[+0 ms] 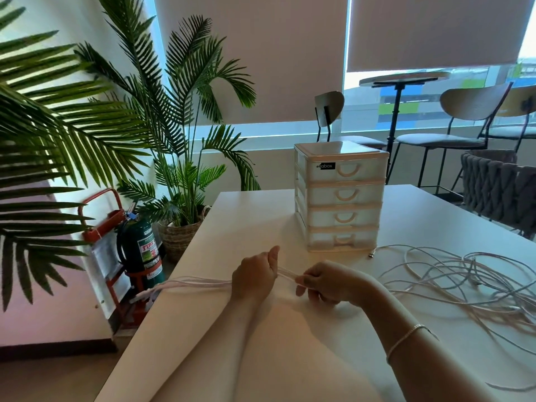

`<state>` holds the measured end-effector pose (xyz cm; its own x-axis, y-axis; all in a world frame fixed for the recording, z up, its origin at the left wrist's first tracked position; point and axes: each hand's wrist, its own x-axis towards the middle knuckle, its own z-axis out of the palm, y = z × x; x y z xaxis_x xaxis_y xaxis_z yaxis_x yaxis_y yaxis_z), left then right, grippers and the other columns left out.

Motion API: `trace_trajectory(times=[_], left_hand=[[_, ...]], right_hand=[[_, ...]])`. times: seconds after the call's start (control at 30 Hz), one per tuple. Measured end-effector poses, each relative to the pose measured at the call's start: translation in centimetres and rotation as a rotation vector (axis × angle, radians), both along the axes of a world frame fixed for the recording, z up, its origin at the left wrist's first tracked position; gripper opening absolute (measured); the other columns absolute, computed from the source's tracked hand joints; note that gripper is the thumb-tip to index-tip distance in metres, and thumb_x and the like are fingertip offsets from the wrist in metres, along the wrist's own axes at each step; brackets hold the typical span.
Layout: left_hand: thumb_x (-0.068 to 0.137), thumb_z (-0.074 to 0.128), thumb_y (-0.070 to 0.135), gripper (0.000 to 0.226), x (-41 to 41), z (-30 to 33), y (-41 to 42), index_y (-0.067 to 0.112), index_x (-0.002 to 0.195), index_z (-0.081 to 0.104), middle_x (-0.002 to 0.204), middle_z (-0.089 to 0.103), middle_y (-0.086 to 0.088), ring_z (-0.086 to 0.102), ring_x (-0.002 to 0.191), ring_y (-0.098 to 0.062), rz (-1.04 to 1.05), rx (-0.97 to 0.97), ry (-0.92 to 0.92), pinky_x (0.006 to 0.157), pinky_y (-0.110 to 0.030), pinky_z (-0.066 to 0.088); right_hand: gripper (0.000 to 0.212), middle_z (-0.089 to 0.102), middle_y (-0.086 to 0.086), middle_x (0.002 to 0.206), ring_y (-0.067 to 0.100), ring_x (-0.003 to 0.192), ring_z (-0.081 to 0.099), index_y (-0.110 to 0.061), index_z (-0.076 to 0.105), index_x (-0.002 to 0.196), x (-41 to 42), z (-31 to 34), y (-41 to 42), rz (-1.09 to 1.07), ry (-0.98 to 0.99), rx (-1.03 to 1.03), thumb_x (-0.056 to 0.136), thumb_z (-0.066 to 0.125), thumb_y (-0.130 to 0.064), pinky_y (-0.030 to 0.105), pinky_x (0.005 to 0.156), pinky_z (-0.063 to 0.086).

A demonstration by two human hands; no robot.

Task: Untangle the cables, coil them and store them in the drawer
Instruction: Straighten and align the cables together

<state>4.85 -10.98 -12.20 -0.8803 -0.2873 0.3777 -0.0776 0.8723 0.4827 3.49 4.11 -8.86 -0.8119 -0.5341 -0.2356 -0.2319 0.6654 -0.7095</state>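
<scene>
From the head camera I see both hands low over the white table (261, 358), working one bundle of pale cable strands (203, 283). My left hand (255, 275) is curled around the strands, which run out leftward from it and hang past the table's left edge. My right hand (324, 282) pinches the same strands just beside the left; the fingers are curled, though I can't quite make out how many strands they hold. A thin bracelet (406, 339) sits on the right forearm.

The rest of the tangled cables (464, 274) lie in a loose sprawl on the table to the right, one connector end (371, 253) near the base of the drawer unit (339, 195). That unit stands upright toward the far side of the table, four drawers stacked, all pushed in. Off the table's left stand a potted palm (179, 158) and a fire extinguisher (140, 245) in a red stand.
</scene>
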Motion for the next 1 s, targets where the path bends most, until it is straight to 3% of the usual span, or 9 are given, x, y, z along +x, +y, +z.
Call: trace_trajectory(times=[0.17,0.3,0.4,0.47,0.57,0.63,0.83,0.9,1.0], left_hand=[[0.098,0.028,0.045,0.054,0.3,0.5,0.0,0.007,0.100,0.066,0.102,0.068,-0.014,0.057,0.105,-0.035,0.030,0.036,-0.019,0.082,-0.038,0.044],[0.096,0.036,0.045,0.044,0.8,1.1,0.0,0.018,0.073,0.062,0.071,0.063,0.003,0.059,0.080,-0.026,-0.179,0.195,-0.058,0.073,-0.031,0.041],[0.096,0.043,0.041,0.036,0.9,1.6,0.0,0.027,0.065,0.054,0.059,0.048,0.011,0.048,0.069,-0.020,-0.294,0.228,-0.147,0.068,-0.029,0.036],[0.096,0.044,0.036,0.030,0.9,1.5,-0.5,0.023,0.072,0.058,0.066,0.052,0.009,0.051,0.074,-0.023,-0.308,0.205,-0.169,0.070,-0.029,0.037],[0.096,0.046,0.030,0.027,0.9,0.8,-1.1,0.009,0.089,0.061,0.091,0.067,-0.007,0.058,0.092,-0.028,-0.300,0.173,-0.153,0.073,-0.028,0.037],[0.096,0.048,0.028,0.026,1.0,0.8,-0.9,0.006,0.091,0.060,0.096,0.066,-0.013,0.057,0.092,-0.028,-0.311,0.173,-0.143,0.069,-0.025,0.032],[0.098,0.044,0.026,0.015,1.2,1.7,-0.2,0.016,0.088,0.049,0.079,0.050,-0.005,0.042,0.074,-0.019,-0.429,0.136,-0.205,0.060,-0.024,0.025],[0.098,0.044,0.026,0.013,1.2,1.5,-0.6,0.018,0.089,0.050,0.073,0.049,-0.001,0.042,0.073,-0.019,-0.444,0.121,-0.252,0.056,-0.022,0.028],[0.098,0.043,0.023,0.019,1.3,1.5,-1.9,0.013,0.098,0.059,0.066,0.049,0.011,0.045,0.072,-0.015,-0.458,0.058,-0.304,0.055,-0.009,0.033]], right_hand=[[0.030,0.045,-0.006,0.061,0.006,0.050,0.035,-0.021,0.059,0.068,0.5,0.6,0.1,0.042,0.108,-0.049,0.095,0.047,-0.026,0.014,0.043,0.028],[0.033,0.051,-0.007,0.061,0.007,0.052,0.040,-0.022,0.061,0.065,-1.0,-0.3,0.3,-0.190,0.315,-0.239,0.095,0.047,-0.018,0.017,0.048,0.033],[0.024,0.063,-0.006,0.073,0.007,0.060,0.047,-0.015,0.070,0.082,-1.6,-0.7,0.3,-0.242,0.395,-0.250,0.094,0.049,-0.019,0.018,0.056,0.037],[0.023,0.056,-0.011,0.065,0.004,0.055,0.043,-0.018,0.068,0.078,-1.4,-0.5,0.5,-0.186,0.368,-0.229,0.093,0.050,-0.018,0.013,0.050,0.032],[0.026,0.045,-0.007,0.058,0.005,0.046,0.034,-0.024,0.064,0.069,-0.6,-0.1,0.8,-0.009,0.149,-0.106,0.091,0.053,-0.018,0.014,0.042,0.028],[0.026,0.044,-0.007,0.058,0.004,0.042,0.032,-0.025,0.065,0.069,-0.5,0.2,1.1,0.038,0.093,-0.034,0.091,0.053,-0.020,0.015,0.039,0.025],[0.035,0.050,-0.012,0.043,0.003,0.049,0.038,-0.027,0.057,0.060,-1.6,-0.6,0.6,-0.234,0.308,-0.264,0.093,0.051,-0.017,0.015,0.049,0.030],[0.033,0.048,-0.010,0.047,0.004,0.048,0.037,-0.026,0.059,0.061,-1.5,-0.7,0.7,-0.183,0.282,-0.232,0.092,0.053,-0.019,0.015,0.047,0.029],[0.030,0.044,-0.004,0.055,0.009,0.048,0.035,-0.022,0.062,0.064,-1.2,-0.7,0.9,-0.121,0.226,-0.202,0.092,0.054,-0.020,0.015,0.043,0.029]])
